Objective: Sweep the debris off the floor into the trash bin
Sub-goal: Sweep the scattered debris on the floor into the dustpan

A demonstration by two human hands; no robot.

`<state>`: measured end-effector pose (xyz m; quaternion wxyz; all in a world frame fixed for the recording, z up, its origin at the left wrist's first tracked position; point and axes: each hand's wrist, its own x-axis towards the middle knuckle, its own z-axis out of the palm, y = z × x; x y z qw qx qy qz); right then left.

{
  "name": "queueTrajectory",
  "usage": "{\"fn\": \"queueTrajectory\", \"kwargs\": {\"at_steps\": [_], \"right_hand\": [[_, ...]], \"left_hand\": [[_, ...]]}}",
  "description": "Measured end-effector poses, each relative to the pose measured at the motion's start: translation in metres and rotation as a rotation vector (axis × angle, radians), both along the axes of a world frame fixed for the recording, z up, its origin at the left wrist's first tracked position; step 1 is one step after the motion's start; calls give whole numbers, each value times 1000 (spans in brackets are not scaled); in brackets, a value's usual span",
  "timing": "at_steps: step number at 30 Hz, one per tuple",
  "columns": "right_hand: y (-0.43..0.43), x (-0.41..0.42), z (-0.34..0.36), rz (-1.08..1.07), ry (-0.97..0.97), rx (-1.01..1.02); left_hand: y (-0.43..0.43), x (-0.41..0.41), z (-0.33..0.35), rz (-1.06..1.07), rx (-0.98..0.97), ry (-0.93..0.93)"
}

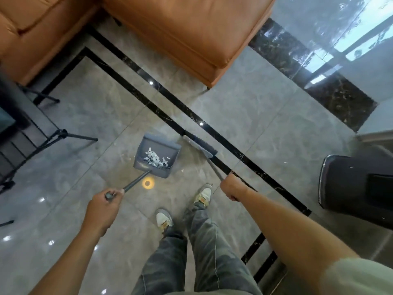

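Note:
A grey dustpan (168, 149) sits over the marble floor ahead of my feet, with a heap of white paper scraps (155, 157) inside it. My left hand (104, 206) grips the end of its long dark handle (137, 182). To its right lies a grey broom head (200, 145) on the black floor stripe. My right hand (232, 189) grips the broom's thin stick (214, 168). A dark trash bin (359, 186) stands at the right edge, well right of the broom.
An orange leather sofa (180, 35) fills the top of the view. Black tripod legs (63, 135) and a dark stand spread at the left. A glass wall (340, 39) runs along the upper right. My two feet (182, 209) stand just behind the dustpan.

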<state>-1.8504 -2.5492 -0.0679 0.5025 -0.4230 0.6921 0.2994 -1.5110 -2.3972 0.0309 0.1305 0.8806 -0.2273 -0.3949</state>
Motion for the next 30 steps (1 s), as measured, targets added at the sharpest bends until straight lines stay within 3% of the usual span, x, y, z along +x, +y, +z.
{"fn": "queueTrajectory", "kwargs": {"at_steps": [5,12,13,15,17,24,30], "right_hand": [[35,4,8,69,-31,6],[99,7,11,-107,64,-52],[105,18,13,-148,68,-27],[122,48,12,32,59,-19],[138,79,11,-196,24,26],[182,203,14,-33,-50,157],[199,283,21,-11,-74,112]], "left_hand": [[54,28,-8,87,21,-19],[120,57,-16,218,-18,-16],[129,61,-17,227,-25,-15],[157,72,-18,258,-30,-27],[182,83,-19,288,-32,-38],[282,107,-19,445,-68,-33],[348,122,-27,586,-33,-51]]}}
